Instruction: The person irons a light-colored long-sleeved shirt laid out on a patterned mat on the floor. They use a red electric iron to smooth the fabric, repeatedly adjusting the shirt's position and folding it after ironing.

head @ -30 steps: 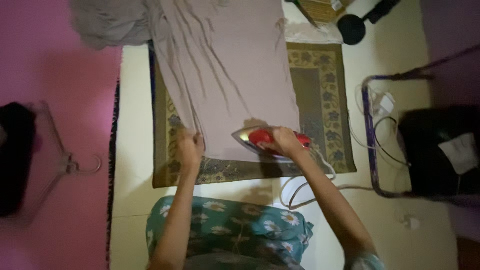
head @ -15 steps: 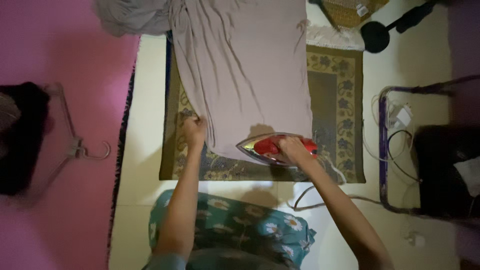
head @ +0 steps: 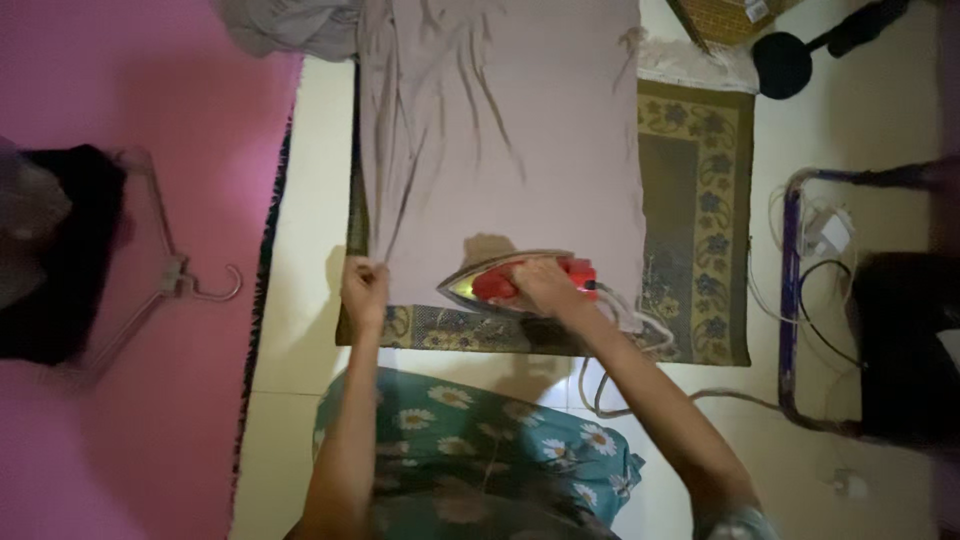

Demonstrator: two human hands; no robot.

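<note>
Right hand [head: 540, 285] closed around red iron [head: 510, 283] on grey cloth [head: 520, 150]. Left hand [head: 365, 290] apparently pinches the cloth's near corner over patterned rug [head: 700, 220].

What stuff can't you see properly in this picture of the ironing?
All in the head view:
- The iron: its handle is covered by the right hand.
- The grey cloth: its far end is cut off by the top edge.
- The cloth's near corner: hidden under the left hand.
- The dark thing at right: too dim and blurred to tell.
- The patterned mat: mostly covered by the cloth.
</note>
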